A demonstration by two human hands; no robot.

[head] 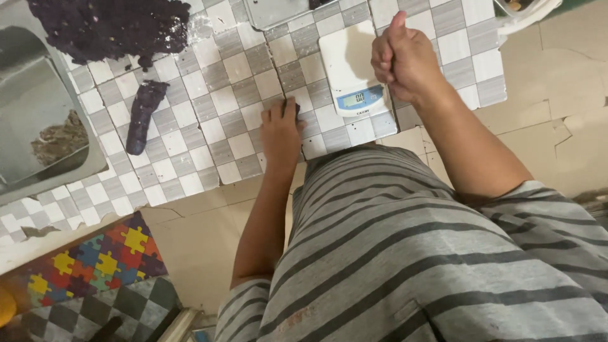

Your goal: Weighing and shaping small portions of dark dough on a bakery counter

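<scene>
My left hand (280, 130) lies palm down on the checkered table cover (209, 101), pressing on a small dark purple piece that shows just beyond its fingertips. My right hand (403, 58) hovers in a loose fist over the right side of a white digital kitchen scale (351, 66); whether anything is inside the fist is hidden. A rolled log of dark purple dough (143, 116) lies to the left of my left hand. A big mound of the same purple dough (107, 26) sits at the top left.
A metal tray (38, 114) with brownish crumbs sits at the left edge. Another metal tray (275, 11) is at the top middle. Pale floor tiles (557, 95) lie to the right. A colourful puzzle mat (95, 259) is at the lower left.
</scene>
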